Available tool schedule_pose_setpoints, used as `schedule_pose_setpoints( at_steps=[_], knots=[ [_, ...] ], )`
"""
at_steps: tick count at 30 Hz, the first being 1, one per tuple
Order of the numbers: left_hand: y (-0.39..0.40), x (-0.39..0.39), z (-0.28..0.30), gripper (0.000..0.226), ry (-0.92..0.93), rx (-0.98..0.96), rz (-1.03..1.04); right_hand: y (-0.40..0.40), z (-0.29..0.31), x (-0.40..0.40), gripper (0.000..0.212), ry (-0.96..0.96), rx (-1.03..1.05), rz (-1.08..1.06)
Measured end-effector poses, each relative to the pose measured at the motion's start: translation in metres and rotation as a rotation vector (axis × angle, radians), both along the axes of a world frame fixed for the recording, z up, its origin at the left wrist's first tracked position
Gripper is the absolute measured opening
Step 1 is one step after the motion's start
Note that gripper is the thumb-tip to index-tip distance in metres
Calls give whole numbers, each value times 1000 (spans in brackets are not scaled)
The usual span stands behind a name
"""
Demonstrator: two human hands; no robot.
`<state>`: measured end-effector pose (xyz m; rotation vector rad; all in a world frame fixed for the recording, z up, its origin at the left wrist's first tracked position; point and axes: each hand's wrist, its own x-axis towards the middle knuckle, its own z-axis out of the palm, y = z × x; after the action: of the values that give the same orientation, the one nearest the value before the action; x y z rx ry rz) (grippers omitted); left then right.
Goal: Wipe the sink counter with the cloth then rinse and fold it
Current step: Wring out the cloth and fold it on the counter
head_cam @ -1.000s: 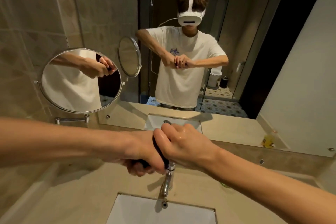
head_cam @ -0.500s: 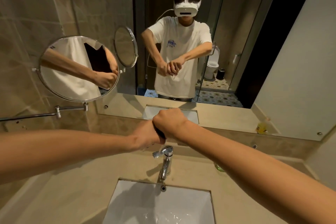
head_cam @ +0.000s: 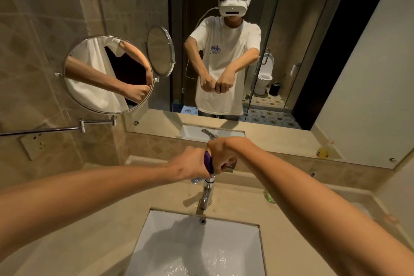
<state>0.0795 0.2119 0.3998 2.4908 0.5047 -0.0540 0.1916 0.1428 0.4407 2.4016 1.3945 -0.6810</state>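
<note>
A dark purple cloth [head_cam: 208,161], twisted into a tight roll, shows only as a short strip between my two fists. My left hand [head_cam: 192,163] grips its near end and my right hand [head_cam: 220,154] grips the far end, knuckles up. Both fists are held above the chrome tap [head_cam: 206,195] behind the white sink basin [head_cam: 156,233], which has water at its bottom. The beige stone counter [head_cam: 94,219] surrounds the basin.
A wall mirror [head_cam: 336,74] behind the counter reflects a person. A round swing-arm mirror [head_cam: 107,74] hangs on the left tiled wall above a chrome rail [head_cam: 40,130]. A small greenish item [head_cam: 268,196] sits on the counter right of the tap.
My view has tilted down, so more of the basin shows. Both fists have kept wringing the cloth, and my right hand has rotated over it.
</note>
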Motion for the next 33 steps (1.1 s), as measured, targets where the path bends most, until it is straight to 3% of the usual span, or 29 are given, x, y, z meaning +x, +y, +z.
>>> schedule_pose_setpoints(
  at_steps=[2, 7, 11, 16, 19, 21, 25, 29, 33],
  knots=[
    [0, -3, 5, 24, 52, -28, -3, -7, -5, 5, 15, 109, 69, -5],
    [5, -18, 25, 47, 171, -442, -56, -41, 8, 3, 49, 479, 284, -86],
    [14, -30, 30, 57, 67, -659, 25, -67, 21, 0, 56, 740, 464, -188],
    [16, -44, 27, 41, -177, -845, 80, -85, 7, -2, 51, 657, 722, -201],
    [8, -46, 26, 24, -253, -682, 110, -92, -1, -11, 42, 668, 836, -148],
    [3, -46, 28, 17, -318, -547, 114, -93, -7, -15, 33, 559, 931, -59],
    [-4, -48, 36, 17, -435, -548, 111, -94, -10, -19, 37, 299, 1076, 47],
    [-7, -51, 46, 19, -447, -514, 79, -97, -3, -20, 37, 51, 1186, 162],
    [-6, -52, 59, 25, -372, -474, -25, -95, 12, -22, 34, 4, 1266, 216]
  ],
)
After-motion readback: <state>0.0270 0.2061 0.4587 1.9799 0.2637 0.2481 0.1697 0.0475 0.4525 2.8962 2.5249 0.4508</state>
